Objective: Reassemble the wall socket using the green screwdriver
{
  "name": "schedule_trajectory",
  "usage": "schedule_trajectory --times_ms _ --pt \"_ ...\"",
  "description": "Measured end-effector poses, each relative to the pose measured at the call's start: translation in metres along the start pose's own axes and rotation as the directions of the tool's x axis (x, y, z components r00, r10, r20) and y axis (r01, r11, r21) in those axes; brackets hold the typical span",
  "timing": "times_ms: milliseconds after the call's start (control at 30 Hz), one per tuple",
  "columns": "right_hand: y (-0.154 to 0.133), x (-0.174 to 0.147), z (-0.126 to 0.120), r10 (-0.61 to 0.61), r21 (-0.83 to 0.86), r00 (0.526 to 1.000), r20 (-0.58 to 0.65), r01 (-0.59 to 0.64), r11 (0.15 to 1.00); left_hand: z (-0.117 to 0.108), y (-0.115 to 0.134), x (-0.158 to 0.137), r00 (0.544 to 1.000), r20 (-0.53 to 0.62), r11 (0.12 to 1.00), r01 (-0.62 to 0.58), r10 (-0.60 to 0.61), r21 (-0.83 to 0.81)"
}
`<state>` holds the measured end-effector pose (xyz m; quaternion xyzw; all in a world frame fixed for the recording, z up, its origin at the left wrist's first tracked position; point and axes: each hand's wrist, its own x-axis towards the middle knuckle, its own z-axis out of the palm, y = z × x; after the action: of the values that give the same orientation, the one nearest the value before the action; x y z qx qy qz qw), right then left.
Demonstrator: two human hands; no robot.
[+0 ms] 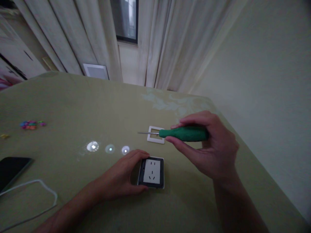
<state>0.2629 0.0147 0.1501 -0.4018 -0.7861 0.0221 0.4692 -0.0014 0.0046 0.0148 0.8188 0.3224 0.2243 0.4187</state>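
Small yellow pieces (4,136): lying toward the left side of the olive-green table (97,106).
Flat black phone-like device (13,171): also on the left side, farther from the table's far edge, partly cut off.
Thin white cable (57,196): looping beside the device.
Small multicoloured pieces (30,125): clustered near the yellow ones.
Left hand (123,176): gripping the socket's left part, fingers at its upper edge, thumb at its lower.
White five-slot socket with a dark square surround (152,174): face up, well in from the table's far edge.
White square plastic frame (155,140): flat between socket and far edge.
Green-handled metal screwdriver (183,133): pointing left, shaft passing above the frame.
Right hand (211,152): thumb and fingers closed around the handle, near the table's right edge.
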Motion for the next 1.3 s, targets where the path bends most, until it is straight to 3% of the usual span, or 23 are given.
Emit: schedule_trajectory --times_ms 133,267,467,800,1100,1300 --pt "-0.004 -0.007 0.005 0.078 0.132 0.981 -0.177 -0.055 0.99 0.0 0.005 0.001 0.999 0.001 0.997 0.034 -0.034 -0.075" --pt "-0.005 -0.011 0.015 0.07 0.223 0.996 -0.05 -0.057 0.973 -0.001 0.006 0.003 0.999 0.001 0.989 0.05 -0.05 -0.137" --pt "-0.002 -0.015 0.034 -0.023 0.243 0.989 0.146 -0.013 0.97 0.001 0.002 0.002 0.999 -0.016 0.995 0.043 -0.044 -0.093" --pt "-0.003 -0.017 0.041 -0.013 0.234 0.984 0.18 -0.03 0.972 0.003 -0.001 0.002 0.998 -0.034 0.994 0.04 -0.044 -0.1" --pt "-0.004 -0.017 0.043 -0.137 0.296 0.98 0.146 0.089 0.951 -0.001 0.004 0.002 0.999 -0.039 0.996 0.03 -0.034 -0.087" --pt "-0.005 -0.016 0.041 -0.134 0.286 0.974 0.181 0.078 0.955 0.001 0.001 0.001 0.999 -0.044 0.997 0.024 -0.027 -0.071"
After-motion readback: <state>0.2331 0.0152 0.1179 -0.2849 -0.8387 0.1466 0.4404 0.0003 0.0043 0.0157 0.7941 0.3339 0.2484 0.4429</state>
